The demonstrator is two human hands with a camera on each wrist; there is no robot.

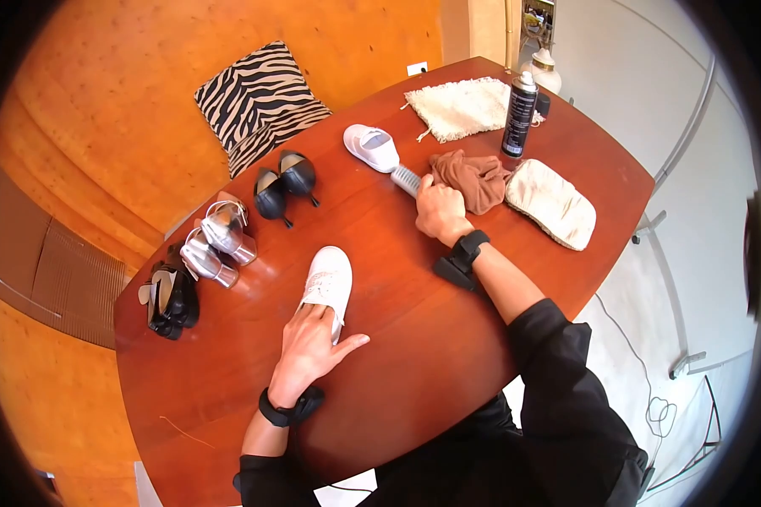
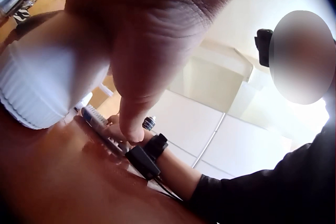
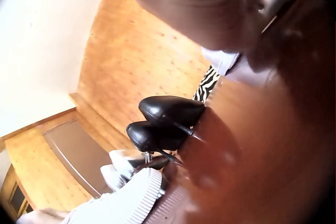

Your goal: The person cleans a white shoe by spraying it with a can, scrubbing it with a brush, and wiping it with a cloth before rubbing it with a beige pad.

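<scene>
A white lace-up shoe [image 1: 330, 275] lies on the table, its toe pointing away. The left hand [image 1: 311, 348] has its fingers in the shoe's opening, with the thumb stretched out to the side. The right hand [image 1: 441, 209] grips a brush [image 1: 405, 179], whose bristled end is beside the heel of the other white shoe [image 1: 372, 148]. In the left wrist view the brush [image 2: 94, 119] shows in the right hand [image 2: 116, 131], behind the near shoe's ribbed sole [image 2: 29, 100]. The right wrist view shows the brush only in part.
Black heels [image 1: 284, 186], silver heels [image 1: 220, 239] and black shoes [image 1: 173, 296] line the table's left edge. Brown cloth [image 1: 473, 179], a cream pad [image 1: 552, 203], a spray can [image 1: 519, 118] and a fringed cream cloth [image 1: 461, 107] lie or stand at the right and far side.
</scene>
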